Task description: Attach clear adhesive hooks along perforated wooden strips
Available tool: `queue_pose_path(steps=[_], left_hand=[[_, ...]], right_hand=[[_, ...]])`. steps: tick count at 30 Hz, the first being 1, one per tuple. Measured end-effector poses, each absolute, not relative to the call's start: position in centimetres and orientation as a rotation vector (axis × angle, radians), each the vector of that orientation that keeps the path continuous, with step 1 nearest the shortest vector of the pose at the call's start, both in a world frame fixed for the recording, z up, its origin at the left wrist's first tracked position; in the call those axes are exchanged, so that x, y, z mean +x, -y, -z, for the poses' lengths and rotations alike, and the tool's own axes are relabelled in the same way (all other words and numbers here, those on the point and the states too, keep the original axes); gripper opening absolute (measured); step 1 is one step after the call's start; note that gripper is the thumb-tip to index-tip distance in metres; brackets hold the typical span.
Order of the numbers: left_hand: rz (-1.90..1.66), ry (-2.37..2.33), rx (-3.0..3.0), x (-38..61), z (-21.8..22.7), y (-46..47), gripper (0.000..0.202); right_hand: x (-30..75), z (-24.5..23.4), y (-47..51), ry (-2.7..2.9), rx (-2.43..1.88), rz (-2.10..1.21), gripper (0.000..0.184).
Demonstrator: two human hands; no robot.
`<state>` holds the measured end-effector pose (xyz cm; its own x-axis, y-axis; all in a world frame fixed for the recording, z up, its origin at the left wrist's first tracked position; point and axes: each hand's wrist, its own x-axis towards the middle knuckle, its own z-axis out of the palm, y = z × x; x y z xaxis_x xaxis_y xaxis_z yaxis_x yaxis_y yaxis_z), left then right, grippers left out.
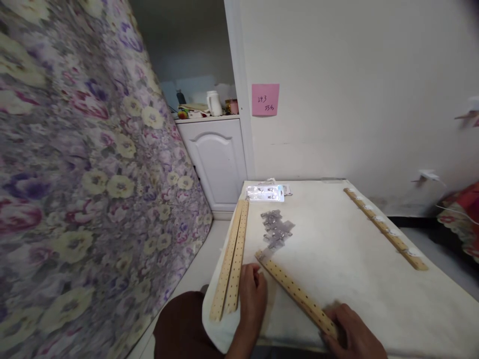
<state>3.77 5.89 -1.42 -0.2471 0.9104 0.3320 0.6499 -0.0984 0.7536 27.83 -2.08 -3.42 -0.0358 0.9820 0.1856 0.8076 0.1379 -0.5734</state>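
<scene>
A wooden strip with rows of small holes (292, 286) lies slantwise near the front of the table, and my right hand (352, 329) grips its near end. My left hand (252, 294) is curled closed between this strip and a pair of similar perforated strips (236, 254) on the left; whatever its fingers hold, if anything, is hidden. Just beyond the slanted strip's far end is a pile of small clear packets with shiny metal pieces (277, 228). One clear packet overlaps that end.
A clear blister pack (265, 193) lies at the table's back left. Along the right edge runs another wooden strip (385, 229) with several pale round fittings. Behind the table (322, 224) is a wall with a pink note (265, 99); a floral curtain (93, 189) hangs left.
</scene>
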Motion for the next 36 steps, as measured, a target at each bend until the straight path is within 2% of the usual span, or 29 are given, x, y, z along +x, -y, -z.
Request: queue_pose_path(steps=[9,16,18,21,22,29,36], left_hand=[[-1.250,-1.821,1.766,3.8,1.3,-5.9,0.010],[-1.243,-1.763,1.796,3.8,0.9,-6.0,0.015],[-1.243,-1.748,1.801,3.8,0.9,-6.0,0.017],[-1.225,-1.753,1.788,3.7,1.0,-6.2,0.017],[-1.214,-1.756,1.782,3.7,1.1,-6.2,0.017],[-1.220,-1.728,1.740,3.6,0.9,-6.1,0.015],[-1.221,-1.727,1.736,3.6,1.1,-6.2,0.014]], right_hand=[[24.4,4.7,2.6,1.862,-1.718,-0.377,0.034],[23.8,2.9,2.0,1.896,-1.679,-0.471,0.041],[24.0,1.9,1.2,1.931,-1.680,-0.593,0.033],[24.5,0.6,-1.5,1.963,-1.608,-0.794,0.010],[24.6,0.4,-2.8,1.945,-1.573,-0.804,0.012],[21.9,1.6,-12.8,1.820,-1.446,-0.543,0.015],[19.8,2.3,-15.8,1.947,-1.522,-0.279,0.016]])
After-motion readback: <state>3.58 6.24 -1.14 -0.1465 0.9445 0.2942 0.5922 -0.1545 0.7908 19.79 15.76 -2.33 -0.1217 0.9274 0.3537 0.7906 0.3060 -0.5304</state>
